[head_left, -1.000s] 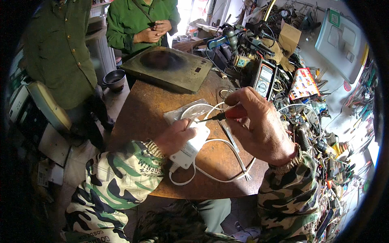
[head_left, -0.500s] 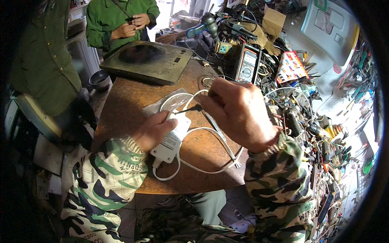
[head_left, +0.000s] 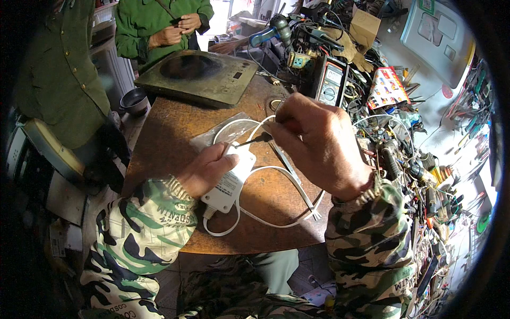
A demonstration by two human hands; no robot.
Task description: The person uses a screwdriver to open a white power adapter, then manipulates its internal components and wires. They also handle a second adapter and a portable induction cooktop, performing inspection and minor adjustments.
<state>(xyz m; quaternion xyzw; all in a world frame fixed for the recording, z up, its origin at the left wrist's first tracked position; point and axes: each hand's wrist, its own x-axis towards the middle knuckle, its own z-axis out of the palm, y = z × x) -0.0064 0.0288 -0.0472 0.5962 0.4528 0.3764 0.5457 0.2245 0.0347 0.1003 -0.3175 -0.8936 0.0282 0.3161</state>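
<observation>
My left hand (head_left: 208, 169) grips a white power adapter (head_left: 226, 190), a flat box with a label and screw holes, above the wooden table. My right hand (head_left: 321, 141) is closed around the handle of a screwdriver (head_left: 248, 142). The thin dark shaft slants down to the adapter's upper end, beside my left thumb; whether its tip sits in a screw is too small to tell. A white cable (head_left: 276, 226) leaves the adapter's lower end and loops over the table. Behind the adapter lies a clear plastic bag (head_left: 215, 133). Metal tweezers (head_left: 287, 165) rest under my right hand.
An induction cooker (head_left: 207, 80) covers the table's (head_left: 170, 143) far end. A multimeter (head_left: 330, 82) stands at the far right, beside heaped tools and wires (head_left: 393, 159). Beyond the cooker, a person in green (head_left: 159, 32) holds their hands together. A dark pot (head_left: 134, 101) sits at left.
The whole view has shifted slightly. My right hand has turned a little with the screwdriver, while my left hand keeps its hold on the adapter.
</observation>
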